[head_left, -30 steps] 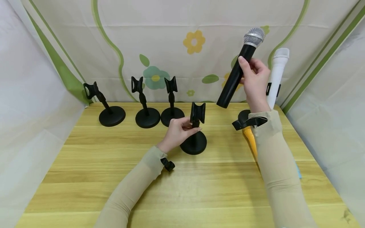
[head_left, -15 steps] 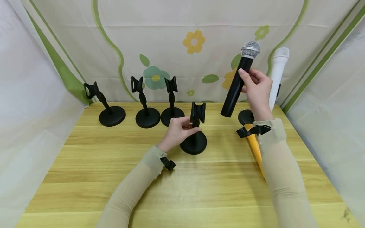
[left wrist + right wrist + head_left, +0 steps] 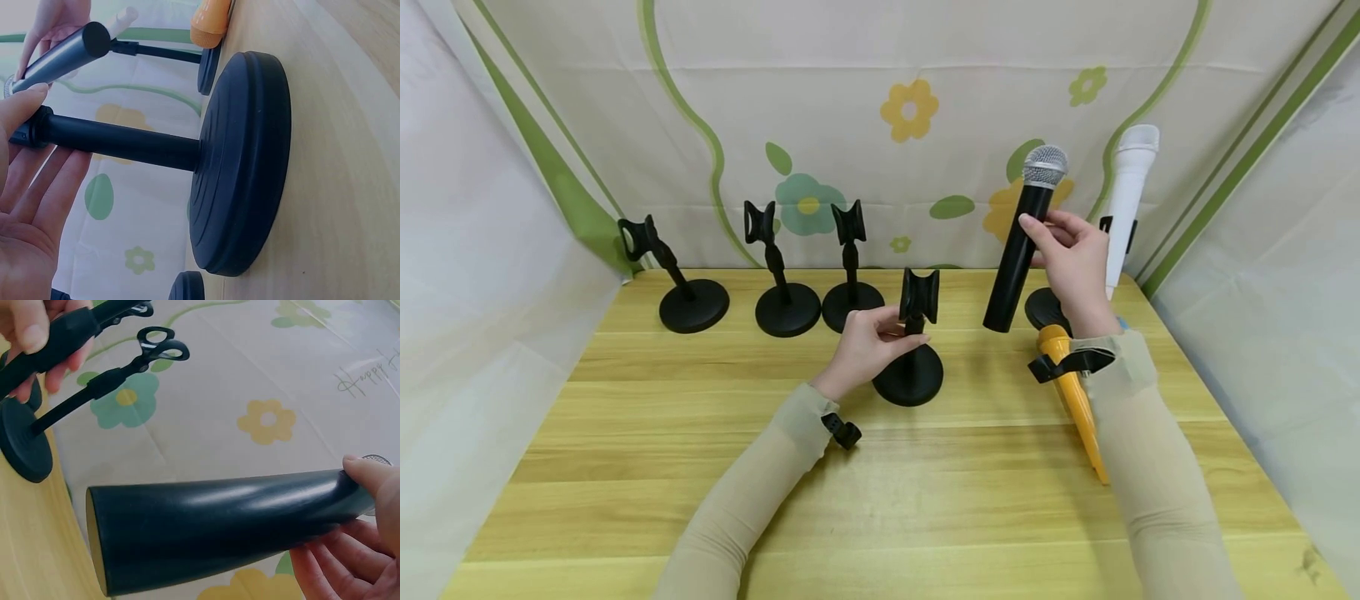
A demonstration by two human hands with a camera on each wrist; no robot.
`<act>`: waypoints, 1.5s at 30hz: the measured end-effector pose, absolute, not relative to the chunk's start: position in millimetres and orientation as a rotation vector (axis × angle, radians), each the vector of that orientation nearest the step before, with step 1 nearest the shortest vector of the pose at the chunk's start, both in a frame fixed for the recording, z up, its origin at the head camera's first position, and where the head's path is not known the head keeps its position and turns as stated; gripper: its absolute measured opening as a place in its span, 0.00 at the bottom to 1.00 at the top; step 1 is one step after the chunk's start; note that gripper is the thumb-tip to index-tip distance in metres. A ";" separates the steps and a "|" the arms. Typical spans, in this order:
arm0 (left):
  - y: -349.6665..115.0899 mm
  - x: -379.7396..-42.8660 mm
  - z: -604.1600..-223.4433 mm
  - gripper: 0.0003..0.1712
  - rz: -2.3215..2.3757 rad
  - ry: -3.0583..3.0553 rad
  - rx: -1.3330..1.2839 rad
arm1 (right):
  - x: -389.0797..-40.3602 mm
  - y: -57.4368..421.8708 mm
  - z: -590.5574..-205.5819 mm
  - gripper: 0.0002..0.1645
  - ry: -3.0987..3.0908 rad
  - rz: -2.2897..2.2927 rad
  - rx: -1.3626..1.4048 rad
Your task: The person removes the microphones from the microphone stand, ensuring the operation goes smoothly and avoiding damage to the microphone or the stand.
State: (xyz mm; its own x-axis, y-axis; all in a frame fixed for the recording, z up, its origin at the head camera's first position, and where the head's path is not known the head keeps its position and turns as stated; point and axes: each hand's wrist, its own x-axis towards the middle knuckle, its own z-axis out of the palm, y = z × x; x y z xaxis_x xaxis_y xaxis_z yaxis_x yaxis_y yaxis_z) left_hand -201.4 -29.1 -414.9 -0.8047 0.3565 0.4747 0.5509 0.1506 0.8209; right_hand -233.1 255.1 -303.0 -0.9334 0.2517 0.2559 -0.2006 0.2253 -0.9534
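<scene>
My left hand [image 3: 872, 350] pinches the stem of a black microphone stand [image 3: 910, 379] at the table's middle. The stand is upright, its round base on the wood and its cradle facing up. In the left wrist view, thumb and fingers lie around the upper part of that stem. Up in the air to the right, my right hand [image 3: 1073, 262] holds a black microphone [image 3: 1017, 267] by its body, silver mesh head up and slightly tilted. Its lower end hangs above the table, apart from the stand. The right wrist view shows the microphone's smooth black body [image 3: 212, 534] between thumb and fingers.
Several more black stands, such as the far-left one [image 3: 694, 306], line the back edge. At right, a white microphone [image 3: 1127, 204] sits in a stand [image 3: 1045, 308], partly hidden by my right arm. An orange microphone [image 3: 1078, 408] lies on the table [image 3: 955, 508] before it.
My right hand has come down with the black microphone, which now hangs lower and more upright. The left hand and its stand have stayed in place.
</scene>
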 end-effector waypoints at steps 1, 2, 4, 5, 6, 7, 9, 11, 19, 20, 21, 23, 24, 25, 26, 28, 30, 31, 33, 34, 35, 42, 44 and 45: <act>-29.1 -201.3 -414.8 0.13 -1.725 -2.250 -0.897 | -232.7 256.0 -304.8 0.37 -2.162 1.755 -0.050; -29.2 -201.2 -414.8 0.13 -1.725 -2.251 -0.896 | -232.1 256.9 -306.5 0.38 -2.175 1.752 -0.052; -29.1 -201.1 -414.8 0.13 -1.724 -2.254 -0.893 | -231.0 258.3 -310.1 0.38 -2.201 1.739 -0.055; -29.1 -201.1 -414.9 0.13 -1.723 -2.255 -0.892 | -230.4 259.0 -311.9 0.37 -2.208 1.739 -0.054; -29.1 -201.1 -414.9 0.13 -1.723 -2.256 -0.891 | -229.9 259.5 -313.6 0.37 -2.212 1.743 -0.054; -29.0 -201.1 -414.9 0.13 -1.725 -2.257 -0.890 | -229.4 260.2 -315.3 0.36 -2.218 1.743 -0.056; -29.2 -201.0 -414.8 0.13 -1.728 -2.258 -0.887 | -228.4 261.4 -318.3 0.36 -2.231 1.740 -0.059; -29.3 -201.0 -414.7 0.13 -1.731 -2.258 -0.885 | -227.9 262.9 -321.4 0.36 -2.244 1.741 -0.059; -29.4 -200.5 -415.5 0.12 -1.720 -2.252 -0.893 | -224.9 270.4 -335.8 0.37 -2.309 1.701 -0.075; -29.3 -200.6 -415.7 0.12 -1.720 -2.251 -0.891 | -224.4 271.4 -337.7 0.37 -2.313 1.699 -0.078; -29.2 -200.7 -416.0 0.12 -1.718 -2.251 -0.890 | -223.9 272.3 -339.5 0.37 -2.316 1.694 -0.078; -29.0 -200.7 -416.2 0.11 -1.715 -2.253 -0.888 | -222.5 274.2 -343.0 0.37 -2.327 1.686 -0.082; -28.8 -200.7 -416.3 0.11 -1.719 -2.253 -0.887 | -222.0 275.4 -344.7 0.37 -2.333 1.681 -0.086; -28.7 -200.8 -416.3 0.11 -1.721 -2.253 -0.886 | -221.3 276.5 -346.3 0.37 -2.344 1.671 -0.088; -28.5 -200.7 -416.1 0.11 -1.724 -2.253 -0.887 | -220.4 277.6 -347.9 0.37 -2.355 1.662 -0.093; -28.3 -200.8 -416.1 0.11 -1.724 -2.251 -0.886 | -219.0 279.6 -351.0 0.38 -2.373 1.649 -0.099; -28.3 -200.9 -416.1 0.12 -1.728 -2.245 -0.887 | -217.4 281.2 -354.0 0.38 -2.391 1.633 -0.101; -28.3 -201.0 -416.3 0.12 -1.728 -2.243 -0.887 | -216.2 282.0 -355.6 0.38 -2.400 1.626 -0.099; -28.6 -201.1 -416.9 0.12 -1.726 -2.241 -0.887 | -214.1 283.5 -359.2 0.39 -2.413 1.622 -0.102; -28.5 -201.2 -416.8 0.12 -1.728 -2.240 -0.887 | -213.1 284.4 -360.6 0.39 -2.422 1.620 -0.102; -28.5 -201.2 -417.0 0.12 -1.729 -2.239 -0.888 | -212.1 285.2 -361.9 0.38 -2.429 1.622 -0.101; -28.1 -201.2 -417.1 0.12 -1.728 -2.233 -0.886 | -204.3 290.3 -368.8 0.41 -2.499 1.625 -0.128; -27.9 -201.2 -416.9 0.13 -1.728 -2.229 -0.887 | -202.1 292.0 -370.8 0.42 -2.530 1.614 -0.124; -27.7 -201.2 -416.7 0.13 -1.728 -2.227 -0.888 | -200.9 292.9 -371.9 0.42 -2.547 1.606 -0.123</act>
State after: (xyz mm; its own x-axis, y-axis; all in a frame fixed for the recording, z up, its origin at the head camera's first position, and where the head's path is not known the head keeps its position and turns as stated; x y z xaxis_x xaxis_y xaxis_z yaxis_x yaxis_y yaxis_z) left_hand -201.2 -27.7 -416.7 -0.8038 0.3405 0.4878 0.5571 0.1433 0.8180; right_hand -200.9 292.9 -371.9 -0.9885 0.1370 0.0647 0.0006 0.4306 -0.9025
